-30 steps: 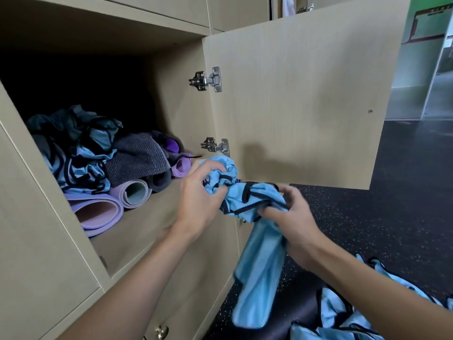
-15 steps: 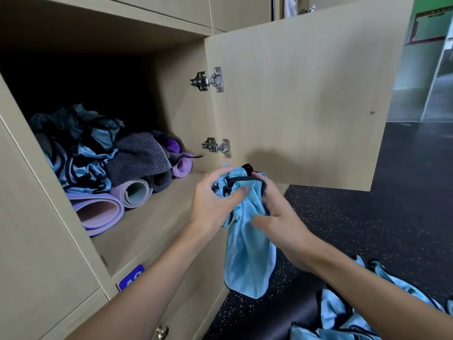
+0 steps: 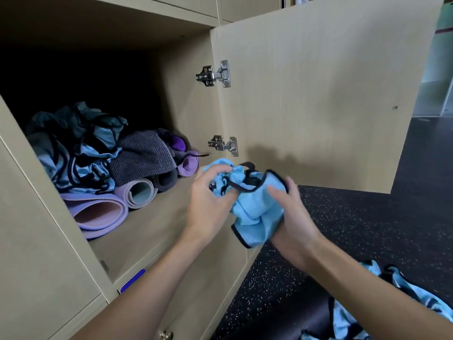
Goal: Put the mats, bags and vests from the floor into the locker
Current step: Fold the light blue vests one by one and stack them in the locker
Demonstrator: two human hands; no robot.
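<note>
Head view: left hand (image 3: 208, 204) and right hand (image 3: 291, 217) both clutch a bunched blue vest (image 3: 252, 204) before the open locker (image 3: 147, 229). Next, probably: push it onto the shelf pile.

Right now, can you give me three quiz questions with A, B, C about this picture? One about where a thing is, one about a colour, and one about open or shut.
1. Where is the bunched vest?
A. on the floor
B. held in both hands
C. under the mats

2. What colour is the front mat?
A. green
B. red
C. purple

3. How is the door?
A. open
B. shut
C. taken off

Answers:
1 B: the left hand and right hand grip it in front of the locker.
2 C: its rolled outside shows purple.
3 A: it stands swung wide on its hinges.
</note>
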